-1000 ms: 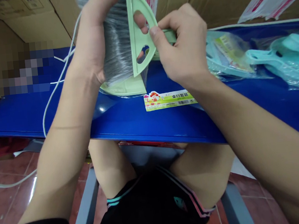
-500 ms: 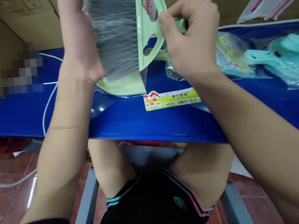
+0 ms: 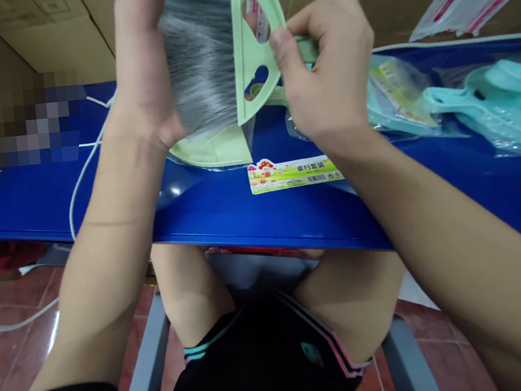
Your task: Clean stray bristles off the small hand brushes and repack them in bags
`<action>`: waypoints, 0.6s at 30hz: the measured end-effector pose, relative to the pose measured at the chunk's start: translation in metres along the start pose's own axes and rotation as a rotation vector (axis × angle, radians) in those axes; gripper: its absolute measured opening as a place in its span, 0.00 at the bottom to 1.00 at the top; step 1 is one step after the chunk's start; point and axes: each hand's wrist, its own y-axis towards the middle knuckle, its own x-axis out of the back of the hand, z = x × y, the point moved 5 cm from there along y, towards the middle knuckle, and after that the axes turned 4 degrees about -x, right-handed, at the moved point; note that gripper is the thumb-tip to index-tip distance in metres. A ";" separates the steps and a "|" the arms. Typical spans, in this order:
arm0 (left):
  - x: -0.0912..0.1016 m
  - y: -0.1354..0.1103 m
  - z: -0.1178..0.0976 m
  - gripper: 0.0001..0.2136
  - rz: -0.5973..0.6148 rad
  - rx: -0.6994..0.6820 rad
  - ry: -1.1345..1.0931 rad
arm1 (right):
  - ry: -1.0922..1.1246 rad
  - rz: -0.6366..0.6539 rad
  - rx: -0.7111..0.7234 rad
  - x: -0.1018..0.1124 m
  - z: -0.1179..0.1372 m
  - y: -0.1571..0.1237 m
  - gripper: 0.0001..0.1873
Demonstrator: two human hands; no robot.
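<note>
From the head view, the left hand [image 3: 142, 71] closes around a pale green hand brush [image 3: 201, 60] with grey bristles, held above the blue counter [image 3: 104, 198]. The right hand [image 3: 326, 69] pinches the brush's green frame, above a pale green dustpan [image 3: 213, 152].

A small card label [image 3: 295, 173] lies mid-desk on the blue desk [image 3: 225, 214] and reads 桌扫套装 in dark Chinese characters beside a cartoon mushroom house. A barcode sits at its lower right, digits too small to read. A bagged label [image 3: 398, 93] nearby is illegible.
</note>
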 end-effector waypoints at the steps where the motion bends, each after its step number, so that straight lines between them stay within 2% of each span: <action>1: -0.006 0.000 -0.003 0.21 0.112 -0.080 0.028 | -0.012 0.006 -0.007 0.000 0.001 0.000 0.05; 3: -0.017 -0.003 -0.006 0.25 0.287 -0.178 0.027 | -0.032 0.014 -0.023 0.000 0.003 -0.001 0.04; 5: -0.022 -0.006 -0.005 0.30 0.348 -0.174 0.005 | -0.053 0.018 -0.035 -0.001 0.004 -0.002 0.03; 9: -0.023 -0.008 0.000 0.28 0.348 -0.139 -0.024 | -0.076 0.029 -0.032 -0.004 0.001 -0.003 0.04; 14: -0.024 -0.005 0.008 0.26 0.419 -0.092 -0.007 | -0.053 0.037 0.041 -0.008 -0.003 -0.002 0.04; 18: -0.023 -0.003 0.010 0.28 0.383 -0.095 0.003 | -0.043 0.042 0.040 -0.008 -0.003 -0.002 0.06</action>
